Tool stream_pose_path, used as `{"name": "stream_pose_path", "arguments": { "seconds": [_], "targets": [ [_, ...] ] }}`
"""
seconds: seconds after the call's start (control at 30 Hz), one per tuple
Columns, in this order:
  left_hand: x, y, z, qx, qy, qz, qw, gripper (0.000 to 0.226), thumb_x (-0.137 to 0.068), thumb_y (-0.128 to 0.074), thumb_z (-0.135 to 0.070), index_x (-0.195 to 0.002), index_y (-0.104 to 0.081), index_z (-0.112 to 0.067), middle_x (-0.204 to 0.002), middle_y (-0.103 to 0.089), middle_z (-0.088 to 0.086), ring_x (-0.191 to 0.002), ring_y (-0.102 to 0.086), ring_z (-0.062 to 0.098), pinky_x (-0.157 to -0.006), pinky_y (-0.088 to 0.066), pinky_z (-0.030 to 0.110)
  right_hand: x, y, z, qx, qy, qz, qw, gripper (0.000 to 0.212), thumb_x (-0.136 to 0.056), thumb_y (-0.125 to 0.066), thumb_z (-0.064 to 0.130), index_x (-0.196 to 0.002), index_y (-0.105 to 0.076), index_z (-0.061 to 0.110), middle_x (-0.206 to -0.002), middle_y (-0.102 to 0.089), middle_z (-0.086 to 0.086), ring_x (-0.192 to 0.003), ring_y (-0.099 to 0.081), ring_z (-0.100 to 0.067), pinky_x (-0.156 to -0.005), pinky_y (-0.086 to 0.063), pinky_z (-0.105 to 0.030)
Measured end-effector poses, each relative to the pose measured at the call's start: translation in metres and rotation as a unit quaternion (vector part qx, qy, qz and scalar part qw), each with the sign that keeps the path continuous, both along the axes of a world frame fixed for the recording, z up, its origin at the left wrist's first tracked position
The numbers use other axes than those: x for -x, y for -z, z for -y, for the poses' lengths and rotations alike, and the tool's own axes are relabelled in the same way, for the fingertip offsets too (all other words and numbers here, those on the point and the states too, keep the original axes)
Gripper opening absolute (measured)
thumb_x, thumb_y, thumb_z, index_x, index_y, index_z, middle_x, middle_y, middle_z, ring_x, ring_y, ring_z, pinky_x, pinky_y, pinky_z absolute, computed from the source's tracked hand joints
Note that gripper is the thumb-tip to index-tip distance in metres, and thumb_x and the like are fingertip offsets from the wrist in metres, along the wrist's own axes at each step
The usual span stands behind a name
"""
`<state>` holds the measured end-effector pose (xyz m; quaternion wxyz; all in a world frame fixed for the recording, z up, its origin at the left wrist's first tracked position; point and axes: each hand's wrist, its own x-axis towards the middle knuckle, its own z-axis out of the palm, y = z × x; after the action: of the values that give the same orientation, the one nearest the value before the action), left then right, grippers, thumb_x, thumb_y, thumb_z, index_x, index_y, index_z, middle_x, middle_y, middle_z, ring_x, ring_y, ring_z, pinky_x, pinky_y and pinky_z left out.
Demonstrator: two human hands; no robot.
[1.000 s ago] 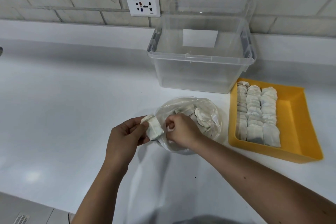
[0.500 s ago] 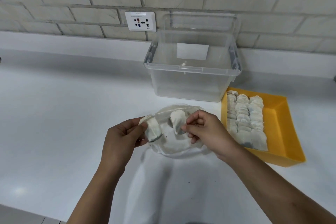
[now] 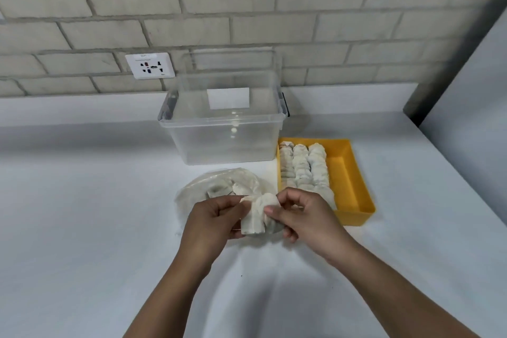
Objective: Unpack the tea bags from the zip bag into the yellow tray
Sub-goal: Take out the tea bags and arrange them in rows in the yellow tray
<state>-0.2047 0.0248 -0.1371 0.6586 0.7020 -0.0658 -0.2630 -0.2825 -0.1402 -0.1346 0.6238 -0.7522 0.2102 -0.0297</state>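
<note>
A clear zip bag [image 3: 219, 189] with several white tea bags inside lies on the white counter, just left of the yellow tray [image 3: 348, 173]. The tray holds three rows of tea bags [image 3: 304, 170] along its left side. My left hand [image 3: 211, 219] holds a small stack of tea bags [image 3: 253, 221] in front of the zip bag. My right hand [image 3: 304, 217] pinches another tea bag [image 3: 270, 200] against that stack. Both hands hover over the bag's near edge, touching at the tea bags.
A clear plastic storage box [image 3: 223, 129] stands behind the zip bag against the brick wall. A wall socket [image 3: 149, 66] sits to its upper left. A grey wall or panel [image 3: 472, 85] bounds the counter at the right.
My right hand pulled a tea bag out of the zip bag and brought it to the stack in my left hand. The camera tilted up and left, showing more wall.
</note>
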Motion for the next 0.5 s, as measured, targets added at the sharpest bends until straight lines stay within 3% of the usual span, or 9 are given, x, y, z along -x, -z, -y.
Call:
{"name": "stream_pose_path", "arguments": {
  "seconds": [0.13, 0.33, 0.4, 0.5],
  "targets": [
    [-0.003, -0.001, 0.024, -0.007, 0.012, 0.004, 1.000, 0.013, -0.092, -0.067, -0.011, -0.097, -0.079, -0.012, -0.088, -0.078, 0.013, -0.087, -0.075, 0.033, -0.078, -0.063, 0.039, 0.015, -0.010, 0.057, 0.199, 0.050, 0.025, 0.978, 0.013, -0.079, -0.078, 0.028, -0.078, -0.066, 0.023, -0.068, -0.062, 0.014, -0.054, -0.050, 0.000, -0.056, -0.038, -0.016],
    [-0.017, -0.005, 0.060, -0.017, 0.046, 0.021, 0.999, 0.012, -0.092, -0.067, -0.011, -0.095, -0.079, -0.012, -0.084, -0.078, 0.010, -0.084, -0.075, 0.030, -0.074, -0.062, 0.036, 0.003, -0.016, 0.147, 0.415, 0.069, -0.047, 0.906, 0.011, -0.081, -0.073, 0.031, -0.085, -0.064, 0.024, -0.076, -0.064, 0.010, -0.074, -0.059, -0.015, -0.065, -0.047, -0.031],
    [-0.023, -0.003, 0.075, -0.027, 0.054, 0.025, 0.998, 0.012, -0.091, -0.068, -0.010, -0.095, -0.079, -0.012, -0.084, -0.078, 0.011, -0.086, -0.075, 0.032, -0.079, -0.062, 0.041, -0.010, -0.009, 0.166, 0.459, 0.057, -0.057, 0.885, 0.018, -0.081, -0.072, 0.038, -0.086, -0.066, 0.022, -0.088, -0.067, 0.006, -0.084, -0.059, -0.017, -0.070, -0.045, -0.032],
    [-0.031, 0.000, 0.095, -0.031, 0.058, 0.040, 0.997, 0.010, -0.090, -0.069, -0.009, -0.091, -0.079, -0.012, -0.081, -0.078, 0.011, -0.086, -0.075, 0.033, -0.084, -0.061, 0.046, -0.029, 0.010, 0.186, 0.553, 0.053, -0.105, 0.825, 0.024, -0.083, -0.067, 0.045, -0.096, -0.071, 0.026, -0.123, -0.059, 0.004, -0.117, -0.046, -0.021, -0.091, -0.034, -0.036]
  ]
}}
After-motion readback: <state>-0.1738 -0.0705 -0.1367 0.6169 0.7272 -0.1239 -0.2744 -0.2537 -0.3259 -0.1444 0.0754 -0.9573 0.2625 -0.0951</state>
